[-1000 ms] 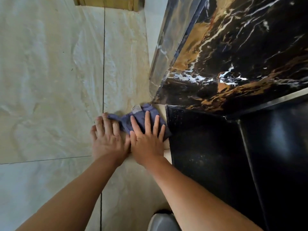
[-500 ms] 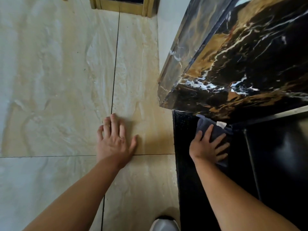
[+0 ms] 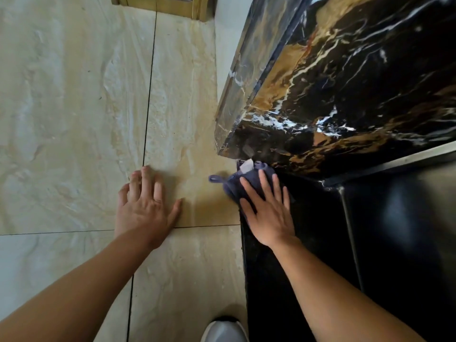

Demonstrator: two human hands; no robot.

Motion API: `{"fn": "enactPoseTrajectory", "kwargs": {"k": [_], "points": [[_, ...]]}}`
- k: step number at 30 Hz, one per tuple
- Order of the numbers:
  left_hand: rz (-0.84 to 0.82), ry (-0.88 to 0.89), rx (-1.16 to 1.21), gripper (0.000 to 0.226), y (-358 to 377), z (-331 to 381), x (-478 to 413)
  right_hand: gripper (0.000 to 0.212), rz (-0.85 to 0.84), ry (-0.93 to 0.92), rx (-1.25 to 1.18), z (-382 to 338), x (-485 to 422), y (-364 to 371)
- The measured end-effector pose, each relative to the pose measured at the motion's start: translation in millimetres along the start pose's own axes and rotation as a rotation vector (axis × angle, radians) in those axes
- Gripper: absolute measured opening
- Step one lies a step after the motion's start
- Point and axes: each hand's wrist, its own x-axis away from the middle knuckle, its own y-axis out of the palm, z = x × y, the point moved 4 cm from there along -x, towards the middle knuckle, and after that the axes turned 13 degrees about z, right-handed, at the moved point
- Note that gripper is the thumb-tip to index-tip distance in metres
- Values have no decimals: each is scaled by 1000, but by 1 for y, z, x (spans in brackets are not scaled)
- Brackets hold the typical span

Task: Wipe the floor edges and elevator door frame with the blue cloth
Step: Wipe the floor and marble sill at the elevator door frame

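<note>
The blue cloth (image 3: 249,180) lies bunched on the black floor strip (image 3: 271,280), right at the foot of the black-and-gold marble door frame (image 3: 333,95). A white label and a small loop stick out of the cloth. My right hand (image 3: 267,211) presses flat on the cloth, fingers spread, covering most of it. My left hand (image 3: 145,206) rests flat on the beige floor tile (image 3: 74,119), fingers apart, holding nothing.
A dark elevator door panel (image 3: 407,230) with a metal edge fills the right. A gold-coloured frame (image 3: 172,6) stands at the top. The tip of a grey shoe (image 3: 223,332) shows at the bottom. Beige tiles stretch to the left.
My right hand has slid the cloth back left along the black strip toward the frame's corner. One second ago both hands pressed it on the beige tile. My left hand stays planted.
</note>
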Motion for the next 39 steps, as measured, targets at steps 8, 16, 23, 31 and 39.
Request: {"fn": "enactPoseTrajectory", "kwargs": {"k": [8, 16, 23, 31, 39], "points": [[-41, -9, -8, 80, 0, 1, 0, 62, -21, 1121, -101, 45, 18, -4], [-95, -23, 0, 75, -4, 1, -4, 67, 54, 147, -100, -124, 20, 1], [-65, -38, 51, 73, -1, 0, 1, 63, 18, 0, -124, -128, 30, -10], [-20, -57, 171, 69, 1, 0, 8, 41, 186, 77, -401, -136, 33, -25], [-621, 0, 170, 46, -99, -29, 116, 19, -525, 161, -589, -150, 71, -107]]}}
